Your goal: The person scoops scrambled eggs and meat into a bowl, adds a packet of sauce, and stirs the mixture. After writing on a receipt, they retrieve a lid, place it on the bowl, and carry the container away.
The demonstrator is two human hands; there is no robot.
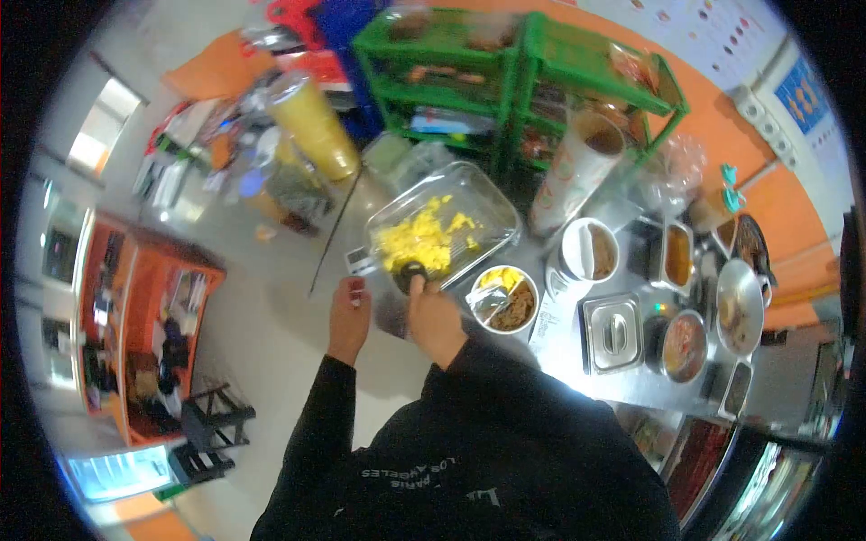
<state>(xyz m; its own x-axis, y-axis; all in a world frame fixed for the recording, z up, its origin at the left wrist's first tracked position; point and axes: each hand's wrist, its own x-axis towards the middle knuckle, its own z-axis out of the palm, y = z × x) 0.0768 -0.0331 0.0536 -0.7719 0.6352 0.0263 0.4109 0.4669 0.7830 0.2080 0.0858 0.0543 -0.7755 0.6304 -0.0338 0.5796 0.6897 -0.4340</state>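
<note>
A clear rectangular tray (494,200) holds yellow scrambled egg (417,236) heaped toward its near left side. My right hand (437,323) is closed around a black spoon (412,270), whose rounded dark end rests at the near edge of the egg. Left of it, my left hand (349,317) hovers near the tray's corner with curled fingers; a small pale spot shows at the fingertips, too blurred to name. Just right of my right hand stands a round white bowl (532,317) with egg, brown minced food (518,308) and a shiny clear packet (488,300).
Right of the bowl are a white tub (577,256), a lidded steel container (613,334), a pot of reddish food (683,346) and a wide pan (740,308). Green shelves (442,63) stand behind. A tall stack of cups (577,171) rises behind the bowl.
</note>
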